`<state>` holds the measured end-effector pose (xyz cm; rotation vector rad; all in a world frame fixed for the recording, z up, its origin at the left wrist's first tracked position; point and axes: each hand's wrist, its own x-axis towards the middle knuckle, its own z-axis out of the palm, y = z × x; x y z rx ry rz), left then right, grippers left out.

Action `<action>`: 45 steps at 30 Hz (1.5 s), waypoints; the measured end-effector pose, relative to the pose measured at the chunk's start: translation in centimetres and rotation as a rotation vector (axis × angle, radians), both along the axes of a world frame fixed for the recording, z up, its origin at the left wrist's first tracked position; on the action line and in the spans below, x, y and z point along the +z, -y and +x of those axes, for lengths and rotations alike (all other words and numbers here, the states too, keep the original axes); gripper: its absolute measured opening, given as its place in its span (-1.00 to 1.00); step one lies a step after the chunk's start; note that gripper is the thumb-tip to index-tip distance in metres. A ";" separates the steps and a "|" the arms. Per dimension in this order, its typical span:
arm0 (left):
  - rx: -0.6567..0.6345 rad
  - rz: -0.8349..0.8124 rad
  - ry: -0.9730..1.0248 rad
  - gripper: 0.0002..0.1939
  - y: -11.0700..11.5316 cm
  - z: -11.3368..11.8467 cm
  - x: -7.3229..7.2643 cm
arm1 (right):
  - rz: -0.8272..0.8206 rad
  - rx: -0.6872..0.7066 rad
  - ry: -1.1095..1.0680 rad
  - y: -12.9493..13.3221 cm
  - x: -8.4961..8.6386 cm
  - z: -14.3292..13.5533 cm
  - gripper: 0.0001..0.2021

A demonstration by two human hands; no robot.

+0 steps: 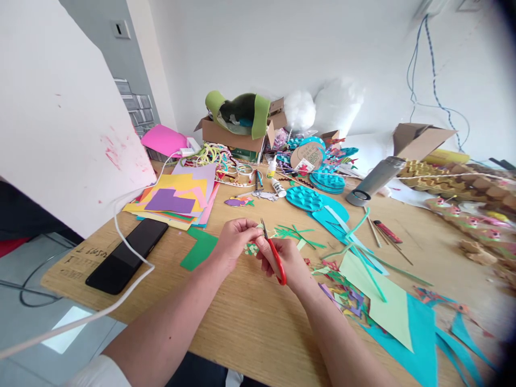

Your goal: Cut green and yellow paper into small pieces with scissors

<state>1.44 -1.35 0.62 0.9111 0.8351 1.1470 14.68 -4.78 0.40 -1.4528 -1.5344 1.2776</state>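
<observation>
Red-handled scissors [278, 263] are in my right hand [288, 260], whose fingers wrap round the handles while the blades point up and away. My left hand [237, 241] is closed in a pinch on a small piece of light green paper [260, 227] beside the blades; most of it is hidden by the fingers. Below the hands, small pale green paper dots [251, 249] lie on the wooden table [242, 328]. Thin green paper strips [298, 232] are just beyond my right hand. A green paper sheet [200, 249] sits left of my left hand.
A black phone [127, 255] and white cable [135, 274] are on the left, near stacked coloured paper [171, 199]. Glue bottles [278, 187], a paper fish [238, 201] and blue egg-carton pieces [304, 200] lie ahead. Paper scraps [349, 295] and a grey flask [375, 181] are right.
</observation>
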 end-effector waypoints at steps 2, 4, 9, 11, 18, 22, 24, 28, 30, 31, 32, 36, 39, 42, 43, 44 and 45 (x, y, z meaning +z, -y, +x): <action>0.006 -0.004 -0.003 -0.87 0.0 0.0 0.0 | -0.004 -0.006 0.005 0.0 0.0 0.0 -0.46; 0.007 -0.003 -0.010 -0.87 0.0 0.0 0.1 | -0.006 -0.006 0.011 0.0 0.0 0.0 -0.47; 0.009 0.030 -0.050 -0.89 -0.1 -0.2 0.2 | 0.016 0.022 0.016 -0.1 0.1 0.1 -0.47; 0.000 0.053 -0.065 -0.88 -0.2 -0.3 0.3 | 0.032 0.040 0.016 0.0 0.2 0.2 -0.47; -0.029 0.071 -0.078 -0.86 -0.1 -0.5 0.5 | 0.011 0.033 0.020 0.1 0.2 0.1 -0.47; -0.033 0.071 -0.078 -0.86 -0.1 -0.5 0.5 | 0.014 0.028 0.017 0.0 0.2 0.0 -0.47; -0.002 0.063 -0.072 -0.87 -0.1 -0.4 0.6 | 0.009 0.024 0.021 0.0 0.2 0.0 -0.47; 0.009 0.047 -0.065 -0.87 -0.1 -0.4 0.6 | 0.008 0.022 0.030 0.1 0.3 0.0 -0.47; 0.002 0.048 -0.069 -0.88 -0.2 -0.4 0.6 | 0.014 0.027 0.027 0.2 0.3 0.0 -0.48; -0.003 0.051 -0.073 -0.88 -0.2 -0.4 0.6 | 0.019 0.030 0.025 0.2 0.3 0.1 -0.48; -0.007 0.055 -0.076 -0.88 -0.2 -0.5 0.6 | 0.022 0.032 0.022 0.2 0.3 0.1 -0.48; -0.024 0.058 -0.065 -0.88 -0.1 -0.5 0.5 | 0.018 0.033 0.027 0.1 0.3 0.0 -0.48; -0.001 0.055 -0.051 -0.88 -0.2 -0.5 0.3 | 0.006 0.030 0.037 0.1 0.3 0.0 -0.47; 0.021 0.061 -0.061 -0.90 -0.3 -0.5 0.2 | -0.002 0.028 0.034 0.1 0.3 0.0 -0.47; 0.022 0.062 -0.066 -0.90 -0.3 -0.5 0.2 | -0.002 0.027 0.033 0.2 0.4 0.0 -0.47; 0.022 0.062 -0.070 -0.90 -0.3 -0.5 0.2 | -0.001 0.026 0.032 0.2 0.4 0.0 -0.47; 0.018 0.062 -0.073 -0.89 -0.3 -0.5 0.2 | 0.002 0.025 0.033 0.2 0.4 0.0 -0.47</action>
